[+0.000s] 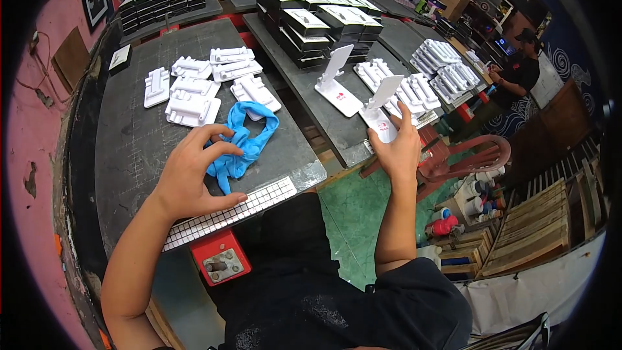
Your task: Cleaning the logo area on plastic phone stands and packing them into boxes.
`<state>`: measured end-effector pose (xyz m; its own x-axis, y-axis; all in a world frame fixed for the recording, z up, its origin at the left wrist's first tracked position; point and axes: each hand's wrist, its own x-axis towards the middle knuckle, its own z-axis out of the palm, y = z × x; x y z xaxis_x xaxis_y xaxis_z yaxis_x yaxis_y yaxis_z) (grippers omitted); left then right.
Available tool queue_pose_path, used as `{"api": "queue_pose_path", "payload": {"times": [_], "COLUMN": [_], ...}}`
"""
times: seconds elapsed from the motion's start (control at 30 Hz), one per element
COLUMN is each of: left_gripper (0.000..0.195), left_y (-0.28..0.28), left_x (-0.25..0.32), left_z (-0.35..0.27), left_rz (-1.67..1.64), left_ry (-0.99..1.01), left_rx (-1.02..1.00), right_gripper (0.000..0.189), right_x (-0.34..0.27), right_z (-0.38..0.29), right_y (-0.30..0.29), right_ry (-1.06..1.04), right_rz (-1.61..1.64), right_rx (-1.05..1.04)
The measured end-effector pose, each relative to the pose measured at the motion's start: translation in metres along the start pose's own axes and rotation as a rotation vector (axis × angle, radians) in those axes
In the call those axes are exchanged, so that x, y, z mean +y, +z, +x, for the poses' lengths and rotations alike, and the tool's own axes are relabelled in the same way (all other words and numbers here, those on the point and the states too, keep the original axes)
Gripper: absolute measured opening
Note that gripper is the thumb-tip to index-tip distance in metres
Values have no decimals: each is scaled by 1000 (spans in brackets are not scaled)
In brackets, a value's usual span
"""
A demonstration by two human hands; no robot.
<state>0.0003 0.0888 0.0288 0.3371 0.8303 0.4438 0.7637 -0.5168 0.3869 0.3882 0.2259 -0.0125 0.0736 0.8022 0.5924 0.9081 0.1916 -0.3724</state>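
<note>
My left hand [187,175] is curved with its fingers apart at the near side of a crumpled blue cloth [265,131] on the left black board. Its fingertips overlap the cloth, but nothing is gripped. On the right board, my right hand [399,146] holds an unfolded white plastic phone stand [381,124] by its base, which bears a red print. A second unfolded phone stand [340,99], printed alike, stands just left of it. Folded white stands [194,109] lie beyond the cloth. More folded stands [420,92] lie in rows beyond my right hand.
Stacked black-and-white boxes [316,22] stand at the back of the right board. More boxes [163,0] are stacked at the far left. A white gridded ruler strip [233,214] edges the left board. A red plastic chair [466,160] is at right. A co-worker [520,75] stands beyond it.
</note>
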Motion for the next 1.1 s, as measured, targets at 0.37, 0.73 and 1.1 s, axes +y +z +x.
{"api": "queue_pose_path", "payload": {"times": [0.37, 0.73, 1.1], "left_gripper": [26, 20, 22], "left_y": [12, 13, 15], "left_x": [-17, -17, -17], "left_z": [-2, -3, -4], "left_rz": [-2, -49, -51], "left_ry": [-54, -40, -25], "left_rx": [27, 95, 93], "right_gripper": [79, 68, 50], "right_x": [-2, 0, 2], "right_z": [19, 14, 88], "right_y": [13, 15, -5], "right_ry": [49, -108, -555], "right_rz": [151, 139, 245], "right_rx": [-43, 183, -30]}}
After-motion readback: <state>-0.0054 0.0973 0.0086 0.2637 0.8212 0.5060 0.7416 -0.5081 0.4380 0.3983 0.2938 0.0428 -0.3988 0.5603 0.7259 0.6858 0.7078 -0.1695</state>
